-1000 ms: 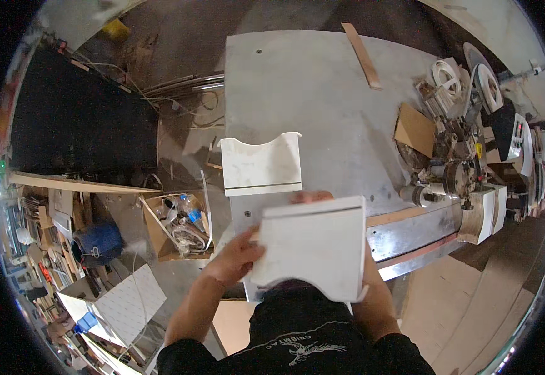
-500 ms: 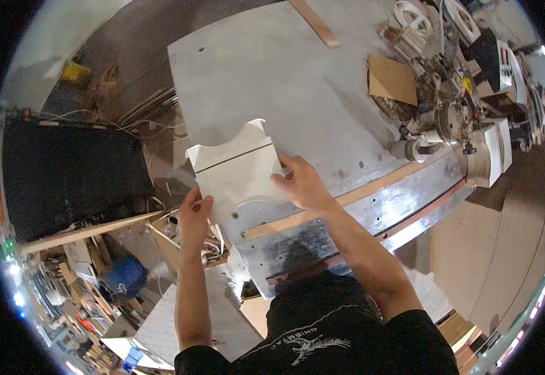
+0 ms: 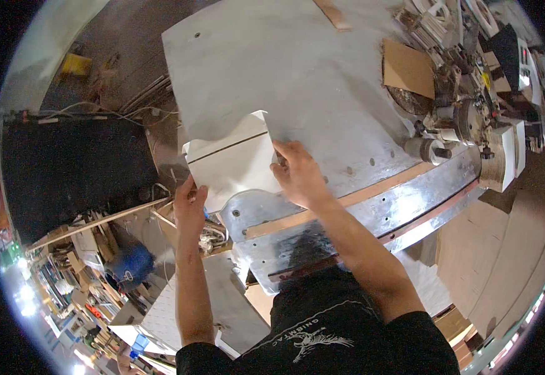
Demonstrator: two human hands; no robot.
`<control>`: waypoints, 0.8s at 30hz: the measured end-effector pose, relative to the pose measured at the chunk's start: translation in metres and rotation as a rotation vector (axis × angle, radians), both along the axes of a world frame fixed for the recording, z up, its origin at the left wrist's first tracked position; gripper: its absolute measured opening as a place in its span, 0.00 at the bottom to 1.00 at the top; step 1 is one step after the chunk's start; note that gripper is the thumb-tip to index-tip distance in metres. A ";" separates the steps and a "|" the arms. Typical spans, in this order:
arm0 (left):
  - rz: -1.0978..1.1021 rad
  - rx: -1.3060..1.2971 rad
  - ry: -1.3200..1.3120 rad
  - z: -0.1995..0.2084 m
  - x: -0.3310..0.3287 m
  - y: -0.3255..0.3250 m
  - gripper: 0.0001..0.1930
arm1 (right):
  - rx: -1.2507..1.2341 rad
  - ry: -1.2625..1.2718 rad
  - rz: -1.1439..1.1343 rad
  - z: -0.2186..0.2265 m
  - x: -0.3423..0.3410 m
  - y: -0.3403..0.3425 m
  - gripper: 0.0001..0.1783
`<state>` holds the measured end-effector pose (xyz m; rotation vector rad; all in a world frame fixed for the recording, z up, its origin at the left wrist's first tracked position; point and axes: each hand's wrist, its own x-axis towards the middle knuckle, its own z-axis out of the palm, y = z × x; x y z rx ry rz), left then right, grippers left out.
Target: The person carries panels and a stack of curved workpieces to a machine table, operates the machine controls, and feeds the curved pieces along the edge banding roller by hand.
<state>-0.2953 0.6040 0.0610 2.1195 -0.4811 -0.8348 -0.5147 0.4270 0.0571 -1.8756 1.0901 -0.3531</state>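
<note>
Between my two hands is a white panel (image 3: pixel 232 165) with wavy, scooped ends and a thin dark line running across it. My left hand (image 3: pixel 189 201) grips its near left edge, thumb and fingers closed around it. On the opposite edge, my right hand (image 3: pixel 299 175) pinches the panel with thumb and fingers. It is held over the left part of a grey metal worktable (image 3: pixel 272 69); the undersides of the panel and some fingertips are hidden.
At the right, a machine with a roller (image 3: pixel 427 150) and a brown cardboard piece (image 3: pixel 409 67) stands on the table. A wooden strip (image 3: pixel 366 195) lies along its near edge. To the left are a black panel (image 3: pixel 75 175), a blue drum (image 3: pixel 130 265) and a box of scraps (image 3: pixel 213 234).
The panel and both my hands have moved slightly away from me, and the panel looks more tilted. The view has shifted a little, so the machine sits further right.
</note>
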 end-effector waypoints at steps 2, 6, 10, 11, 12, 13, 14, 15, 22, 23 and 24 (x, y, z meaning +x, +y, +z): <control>-0.035 -0.008 -0.025 -0.005 0.005 0.009 0.23 | -0.029 -0.011 0.022 0.000 0.001 0.000 0.25; 0.023 -0.125 0.130 -0.025 0.013 0.019 0.21 | 0.014 -0.069 0.013 -0.006 -0.001 -0.001 0.23; -0.078 -0.099 0.075 -0.006 0.005 0.005 0.24 | -0.009 -0.032 0.047 -0.004 -0.003 -0.002 0.23; -0.063 -0.107 0.070 -0.002 0.004 0.003 0.24 | -0.017 -0.036 0.062 -0.007 -0.005 -0.002 0.23; -0.064 -0.101 0.096 0.004 0.003 0.002 0.24 | 0.009 -0.040 0.058 -0.010 -0.007 -0.002 0.23; -0.063 -0.093 0.117 0.011 0.004 0.003 0.24 | 0.037 -0.048 0.056 -0.008 -0.006 -0.003 0.23; -0.048 -0.099 0.104 0.015 0.004 0.009 0.24 | 0.032 -0.059 0.072 -0.004 -0.007 -0.002 0.23; 0.038 -0.077 0.031 0.018 0.003 0.016 0.24 | 0.102 -0.047 0.021 0.001 -0.012 0.001 0.22; 0.270 -0.136 -0.088 0.059 -0.046 0.080 0.17 | 0.066 -0.081 -0.106 0.046 -0.131 0.030 0.21; 0.260 -0.156 -0.107 0.052 -0.058 0.095 0.15 | 0.101 -0.045 -0.147 0.051 -0.150 0.037 0.20; 0.283 -0.184 -0.059 0.049 -0.075 0.101 0.14 | 0.079 -0.057 -0.174 0.051 -0.173 0.045 0.20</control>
